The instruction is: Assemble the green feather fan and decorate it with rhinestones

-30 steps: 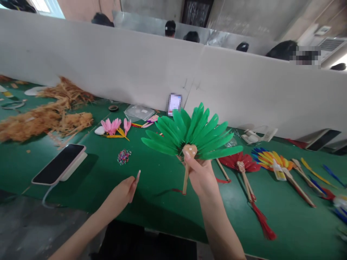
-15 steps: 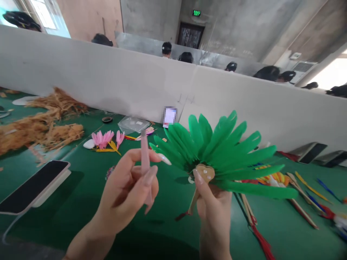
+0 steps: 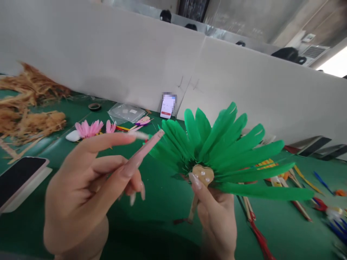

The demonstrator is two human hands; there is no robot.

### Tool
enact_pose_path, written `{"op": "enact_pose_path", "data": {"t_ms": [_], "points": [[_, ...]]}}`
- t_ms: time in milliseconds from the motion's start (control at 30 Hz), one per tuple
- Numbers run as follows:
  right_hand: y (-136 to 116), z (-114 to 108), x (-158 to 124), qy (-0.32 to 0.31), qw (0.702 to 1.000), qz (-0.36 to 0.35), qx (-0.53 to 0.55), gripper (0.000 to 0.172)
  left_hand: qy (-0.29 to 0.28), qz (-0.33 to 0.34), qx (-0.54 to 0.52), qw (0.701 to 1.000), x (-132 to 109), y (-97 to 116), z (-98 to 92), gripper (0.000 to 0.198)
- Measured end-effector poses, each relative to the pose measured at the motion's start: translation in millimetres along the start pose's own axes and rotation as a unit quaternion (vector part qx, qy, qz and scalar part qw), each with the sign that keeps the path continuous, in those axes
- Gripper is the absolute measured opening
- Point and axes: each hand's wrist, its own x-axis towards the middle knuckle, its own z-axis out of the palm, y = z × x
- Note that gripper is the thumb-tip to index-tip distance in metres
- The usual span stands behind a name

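Note:
My left hand (image 3: 89,187) grips slim pink tweezers (image 3: 142,153) between thumb and fingers, with the index finger stretched out above them. Their upper end points up and right, close to the left feathers of a green feather fan (image 3: 222,144); I cannot tell if they touch. My right hand (image 3: 217,216) holds the fan upright by its base. Its thumb presses on a tan heart-shaped piece (image 3: 206,174) with small shiny white beads. Below the heart a light wooden handle (image 3: 193,208) slants down, and a dark red piece (image 3: 180,221) shows at its lower end.
On the green table, left, lie tan fibres (image 3: 32,119), pink feathers (image 3: 89,129), a tape roll (image 3: 94,107) and a dark-screened phone (image 3: 21,177). A lit phone (image 3: 166,108) leans on the white partition (image 3: 108,54). Right are a red tassel (image 3: 260,238) and coloured feathers (image 3: 307,178).
My left hand has moved left and nearer the camera, and the tweezers have tilted from upright toward the fan. My right hand still holds the fan. The view has tipped down.

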Motion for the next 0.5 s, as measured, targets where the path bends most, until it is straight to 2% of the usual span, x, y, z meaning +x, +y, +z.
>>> {"op": "enact_pose_path", "data": {"t_ms": [67, 133, 233, 300, 400, 500], "points": [[0, 3, 1, 0.006, 1.0, 0.006, -0.001, 0.018, 0.034, -0.008, 0.018, 0.999, -1, 0, 2.3, 0.02], [-1, 5, 2, 0.001, 1.0, 0.009, -0.004, 0.017, 0.029, -0.016, 0.029, 0.999, 1, -1, 3.3, 0.01], [-2, 7, 2, -0.014, 1.0, 0.014, -0.002, 0.018, 0.026, -0.029, -0.052, 0.998, 6, -5, 2.5, 0.015], [-2, 8, 1, -0.009, 1.0, 0.013, 0.01, 0.018, 0.056, -0.03, -0.124, 0.99, 9, -8, 2.3, 0.024], [-3, 12, 0, -0.01, 0.999, 0.016, 0.042, 0.021, 0.098, -0.015, -0.198, 0.975, 15, -12, 4.1, 0.01], [-4, 14, 0, -0.032, 0.998, 0.011, 0.05, 0.019, 0.036, -0.021, -0.293, 0.955, 22, -14, 6.1, 0.01]]}}
